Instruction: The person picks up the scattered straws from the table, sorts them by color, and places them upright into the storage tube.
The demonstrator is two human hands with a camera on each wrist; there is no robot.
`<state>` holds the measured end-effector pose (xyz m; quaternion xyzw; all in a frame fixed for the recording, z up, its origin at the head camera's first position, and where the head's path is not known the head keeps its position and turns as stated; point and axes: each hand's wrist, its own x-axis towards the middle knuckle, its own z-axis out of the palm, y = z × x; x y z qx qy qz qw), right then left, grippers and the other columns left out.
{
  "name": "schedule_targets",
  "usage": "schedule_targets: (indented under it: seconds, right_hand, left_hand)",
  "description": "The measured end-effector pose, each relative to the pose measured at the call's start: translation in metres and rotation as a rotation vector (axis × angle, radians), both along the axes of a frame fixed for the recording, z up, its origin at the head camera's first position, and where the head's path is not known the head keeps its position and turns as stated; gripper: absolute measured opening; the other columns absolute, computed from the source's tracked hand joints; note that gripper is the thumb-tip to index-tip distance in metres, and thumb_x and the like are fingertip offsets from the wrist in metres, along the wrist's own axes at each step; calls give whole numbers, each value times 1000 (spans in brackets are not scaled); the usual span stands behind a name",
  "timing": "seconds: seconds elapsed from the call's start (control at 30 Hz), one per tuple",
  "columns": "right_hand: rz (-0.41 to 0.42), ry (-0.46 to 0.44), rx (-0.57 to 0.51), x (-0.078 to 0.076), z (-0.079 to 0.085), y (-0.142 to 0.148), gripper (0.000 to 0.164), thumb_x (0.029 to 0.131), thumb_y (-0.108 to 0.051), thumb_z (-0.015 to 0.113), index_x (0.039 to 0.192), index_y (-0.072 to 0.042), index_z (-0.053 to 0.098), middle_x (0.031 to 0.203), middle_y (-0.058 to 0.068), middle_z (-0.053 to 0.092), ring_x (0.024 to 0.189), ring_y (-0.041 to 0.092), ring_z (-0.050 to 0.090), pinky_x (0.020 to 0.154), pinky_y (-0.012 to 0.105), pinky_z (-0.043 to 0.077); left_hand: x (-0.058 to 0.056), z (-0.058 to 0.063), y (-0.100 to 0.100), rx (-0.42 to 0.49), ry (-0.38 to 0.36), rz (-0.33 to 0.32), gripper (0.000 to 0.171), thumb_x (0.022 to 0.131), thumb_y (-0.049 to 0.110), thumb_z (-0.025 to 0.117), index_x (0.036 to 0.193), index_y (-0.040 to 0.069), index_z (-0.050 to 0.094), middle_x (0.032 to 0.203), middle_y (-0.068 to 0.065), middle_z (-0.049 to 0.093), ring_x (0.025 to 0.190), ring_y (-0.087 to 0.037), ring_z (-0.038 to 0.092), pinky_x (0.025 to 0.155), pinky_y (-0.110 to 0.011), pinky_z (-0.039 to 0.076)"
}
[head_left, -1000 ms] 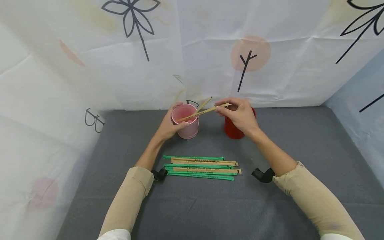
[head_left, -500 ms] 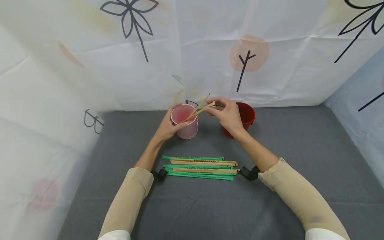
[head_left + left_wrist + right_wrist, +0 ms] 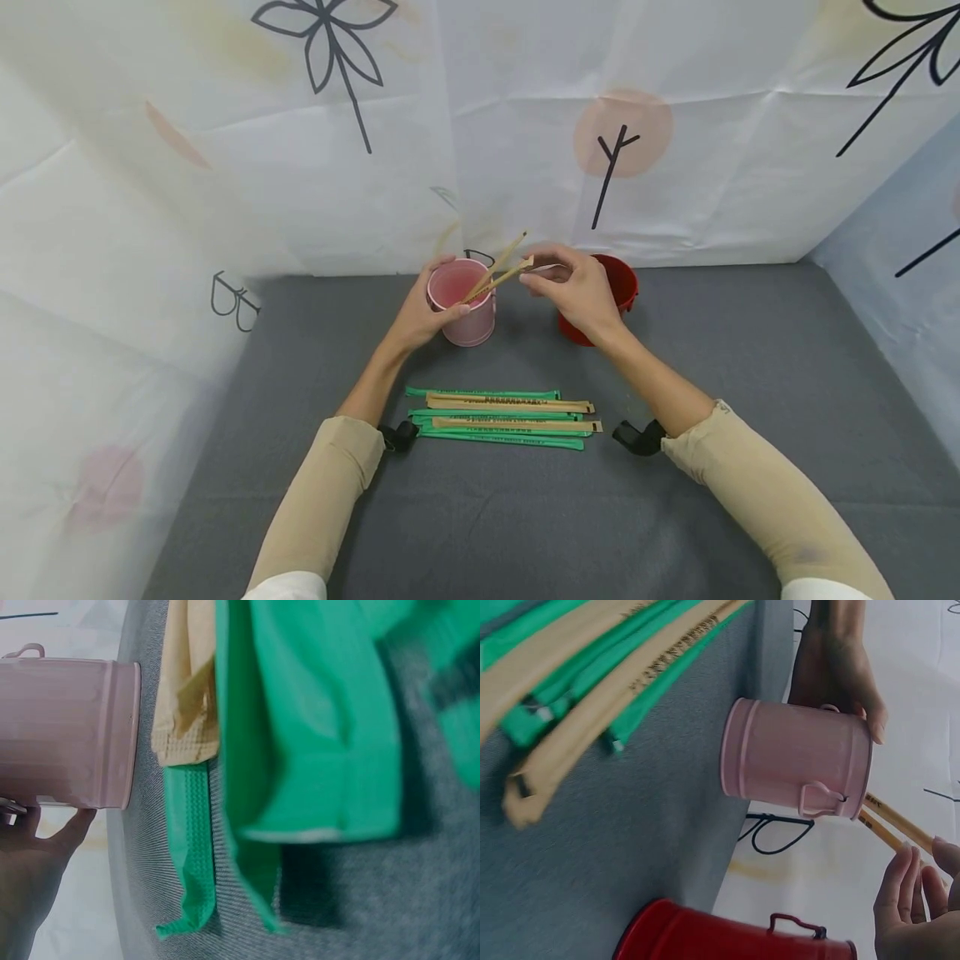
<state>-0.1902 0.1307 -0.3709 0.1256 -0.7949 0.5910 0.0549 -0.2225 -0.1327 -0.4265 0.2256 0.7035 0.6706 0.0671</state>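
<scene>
My left hand (image 3: 423, 312) grips a small pink metal bucket (image 3: 474, 327), fingers on its far-left side and thumb at the near rim. Two tan paper-wrapped straws (image 3: 498, 265) lean inside the bucket, their upper ends sticking out to the right. My right hand (image 3: 573, 287) is at the upper end of the nearer straw, thumb and fingers parted around it. In the right wrist view, the right fingers (image 3: 904, 881) are spread beside the straws (image 3: 896, 817). The left wrist view shows the pink bucket (image 3: 64, 735) with the left hand (image 3: 34, 877) against it.
A red bucket (image 3: 621, 287) stands right of the pink one, partly behind my right hand. Several green wrapped straws (image 3: 498, 443) and tan wrapped straws (image 3: 517, 424) lie in a row on the grey cloth (image 3: 480, 517). A printed white sheet (image 3: 517, 192) hangs behind.
My right hand moved left, lowering the nearer straw into the pink bucket, then drew slightly back right as its fingers loosened and the straw stayed leaning. The left hand kept still on the bucket.
</scene>
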Motion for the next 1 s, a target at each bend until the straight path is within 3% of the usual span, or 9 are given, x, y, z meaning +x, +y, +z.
schedule_targets:
  seconds: [0.17, 0.4, 0.8, 1.0]
  right_hand:
    - [16, -14, 26, 14, -1, 12, 31, 90, -14, 75, 119, -5, 68, 110, 12, 72, 80, 15, 71, 75, 24, 55]
    - [66, -42, 20, 31, -5, 24, 27, 91, -8, 73, 117, -2, 68, 109, 17, 71, 83, 29, 70, 77, 22, 55]
    - [67, -80, 102, 54, -27, 51, 22, 91, -13, 73, 112, -5, 70, 102, 11, 73, 87, 19, 68, 76, 20, 54]
    - [72, -100, 146, 64, -38, 58, 22, 89, -11, 75, 110, -6, 72, 99, 7, 74, 90, 33, 69, 74, 20, 54]
  left_hand:
    - [0, 1, 0, -7, 10, -6, 84, 82, -3, 74, 150, -6, 25, 139, -35, 43, 126, -51, 44, 101, -63, 38]
    - [1, 4, 1, -16, 5, 0, 83, 82, -6, 72, 150, -6, 25, 139, -35, 43, 126, -51, 44, 101, -60, 39]
    - [3, 7, 2, -44, 8, -2, 83, 82, -6, 72, 151, -5, 25, 138, -32, 45, 125, -48, 46, 100, -58, 41]
    - [3, 5, 1, -39, 10, -8, 83, 82, -6, 72, 150, -5, 25, 138, -32, 44, 125, -48, 46, 99, -52, 44]
